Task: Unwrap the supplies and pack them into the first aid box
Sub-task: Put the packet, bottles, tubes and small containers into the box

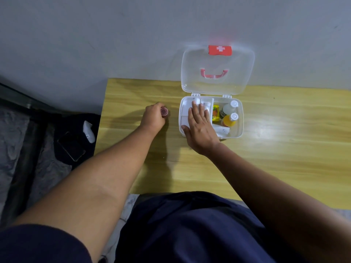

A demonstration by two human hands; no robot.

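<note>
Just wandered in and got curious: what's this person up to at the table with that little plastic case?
A person is packing a first aid box that sits open on a wooden table, its clear lid tipped back against the wall. The right hand lies flat in the box's left tray, pressing on white wrapped supplies. The right compartment already holds two bottles and a small yellow packet. The left hand grips a small round item on the table beside the box.

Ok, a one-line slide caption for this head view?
Right hand presses white supplies into the open first aid box while the left hand grips a small roll on the wooden table.
</note>
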